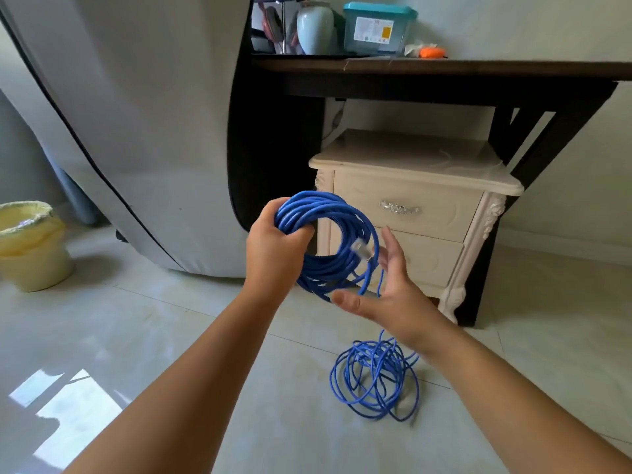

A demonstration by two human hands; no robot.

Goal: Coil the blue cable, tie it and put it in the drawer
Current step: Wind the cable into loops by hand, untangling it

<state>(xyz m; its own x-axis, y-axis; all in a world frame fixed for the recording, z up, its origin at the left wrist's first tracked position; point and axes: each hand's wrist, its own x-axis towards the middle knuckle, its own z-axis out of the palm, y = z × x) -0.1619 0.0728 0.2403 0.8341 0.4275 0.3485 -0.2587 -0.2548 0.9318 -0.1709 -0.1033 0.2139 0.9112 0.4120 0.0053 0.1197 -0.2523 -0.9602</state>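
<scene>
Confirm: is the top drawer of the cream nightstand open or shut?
Shut. The top drawer sits flush with the front of the nightstand, and no gap or dark interior shows.

The blue cable (319,204) forms an upright coil, with its loose tangle lying at five o'clock. The cream drawer (444,205), at two o'clock, seems closed.

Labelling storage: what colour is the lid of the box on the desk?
Teal lid, clearest in the head view.
</scene>
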